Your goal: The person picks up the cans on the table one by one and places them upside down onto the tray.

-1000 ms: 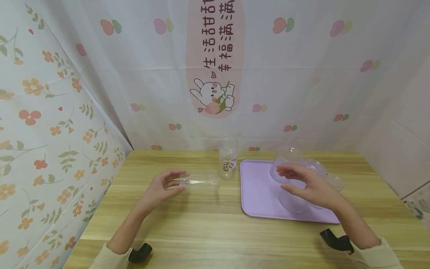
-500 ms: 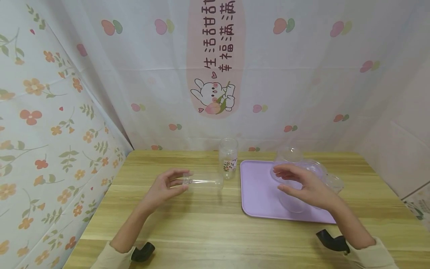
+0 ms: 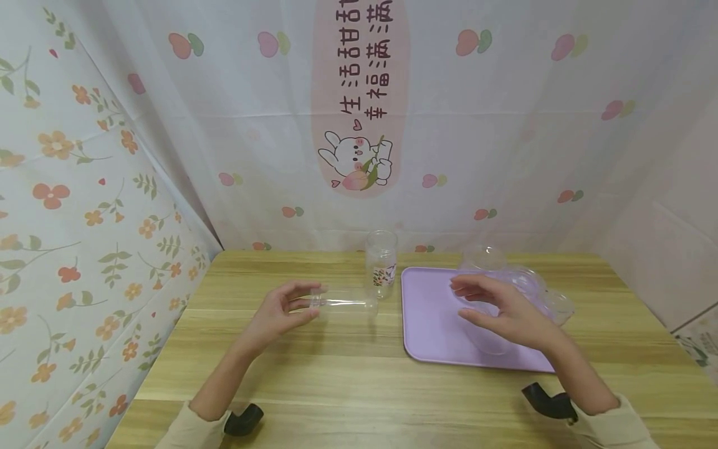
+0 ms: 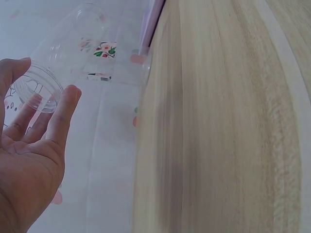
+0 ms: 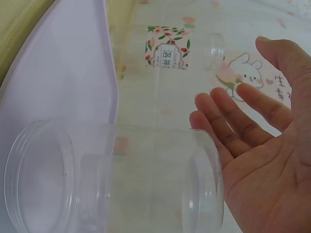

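My left hand [image 3: 285, 312] holds a clear plastic jar [image 3: 348, 302] by its threaded mouth, thumb on one side and fingers on the other. The jar lies sideways above the table, its base pointing right. Just behind that base, a second clear jar [image 3: 382, 265] with a floral label [image 5: 167, 48] stands upright. Over the purple tray [image 3: 429, 324] hovers my right hand [image 3: 507, 312], fingers loosely bent and nothing in its grasp. Below it, the right wrist view shows a wide clear jar [image 5: 155, 179], apart from the palm or barely beside it; which, I cannot tell.
Several clear containers [image 3: 521, 280] crowd the tray's right side, partly hidden by the right hand and hard to separate. A black curved piece [image 3: 244, 420] sits at the left wrist, another [image 3: 548, 401] at the right. A printed curtain [image 3: 269, 125] hangs behind the wooden table [image 3: 348, 386].
My left hand has drifted a little to the right with the clear jar, whose base now overlaps the labelled jar in view. The right hand has shifted slightly left over the tray.
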`<state>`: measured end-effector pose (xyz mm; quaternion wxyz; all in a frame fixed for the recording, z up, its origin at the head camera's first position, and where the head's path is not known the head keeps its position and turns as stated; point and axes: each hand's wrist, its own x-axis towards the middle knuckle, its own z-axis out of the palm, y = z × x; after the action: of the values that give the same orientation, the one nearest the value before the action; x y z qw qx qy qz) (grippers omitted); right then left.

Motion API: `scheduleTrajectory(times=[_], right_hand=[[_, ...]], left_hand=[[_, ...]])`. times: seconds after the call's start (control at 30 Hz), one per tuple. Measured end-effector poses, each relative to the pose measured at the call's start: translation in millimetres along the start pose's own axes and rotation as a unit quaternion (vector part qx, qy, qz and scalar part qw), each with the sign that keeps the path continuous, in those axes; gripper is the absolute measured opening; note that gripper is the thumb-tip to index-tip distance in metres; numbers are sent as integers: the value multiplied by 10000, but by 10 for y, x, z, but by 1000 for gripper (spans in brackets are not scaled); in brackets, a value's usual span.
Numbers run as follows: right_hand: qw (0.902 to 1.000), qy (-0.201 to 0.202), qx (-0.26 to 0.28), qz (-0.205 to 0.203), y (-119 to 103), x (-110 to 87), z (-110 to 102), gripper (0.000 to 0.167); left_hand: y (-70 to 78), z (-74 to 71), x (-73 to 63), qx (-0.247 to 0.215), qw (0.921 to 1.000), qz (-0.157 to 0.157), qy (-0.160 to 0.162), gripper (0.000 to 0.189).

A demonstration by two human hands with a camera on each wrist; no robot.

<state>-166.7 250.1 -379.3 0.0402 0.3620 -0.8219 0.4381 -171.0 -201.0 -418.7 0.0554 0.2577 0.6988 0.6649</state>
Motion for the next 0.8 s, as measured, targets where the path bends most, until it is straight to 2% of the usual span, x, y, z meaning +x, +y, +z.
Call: scheduleTrajectory(times=[0.23,0.8], right_hand=[[9999,-1,76,89,-7,14,14,48],[9992,-72,398,11,-42,77,104,55]], left_hand=[[3,18,7,-67,10000,-33,-6,47],[57,75,12,-114,9998,-130,38,47]])
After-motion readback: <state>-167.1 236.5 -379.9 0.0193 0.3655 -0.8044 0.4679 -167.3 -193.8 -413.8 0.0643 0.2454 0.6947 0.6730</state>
